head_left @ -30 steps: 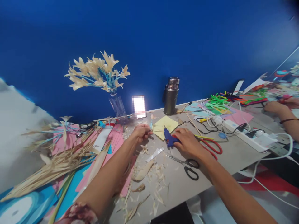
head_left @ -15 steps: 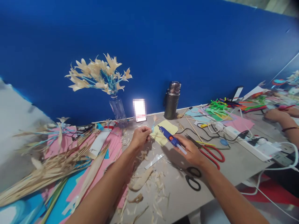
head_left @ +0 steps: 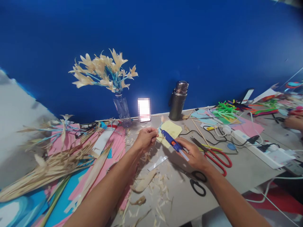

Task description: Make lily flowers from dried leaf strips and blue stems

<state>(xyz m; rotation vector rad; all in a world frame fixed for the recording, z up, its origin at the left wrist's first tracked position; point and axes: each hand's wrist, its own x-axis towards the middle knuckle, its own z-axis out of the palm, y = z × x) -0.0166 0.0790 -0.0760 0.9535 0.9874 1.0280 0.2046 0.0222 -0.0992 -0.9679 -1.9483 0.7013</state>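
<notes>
My left hand (head_left: pixel 146 138) is closed in a pinch on a small husk flower on a blue stem (head_left: pixel 160 123), held just above the grey table (head_left: pixel 239 168). My right hand (head_left: pixel 194 154) grips a blue glue gun (head_left: pixel 172 142), and the gun's nozzle points at the base of that little flower. A yellow paper sheet (head_left: pixel 171 129) lies under the two. Pale husk shavings (head_left: pixel 151 186) are scattered on the table below my forearms.
A clear vase of husk flowers (head_left: pixel 106 73), a lit phone (head_left: pixel 144 109) and a steel flask (head_left: pixel 178 101) stand along the blue wall. Red scissors (head_left: pixel 216 155) and black scissors (head_left: pixel 197 183) lie by my right wrist. A power strip (head_left: pixel 258 145) with cables lies right; another person's hand (head_left: pixel 293 121) far right.
My right hand has lifted the glue gun off the table and swung its nozzle over to the small flower in my left hand. The view has shifted slightly.
</notes>
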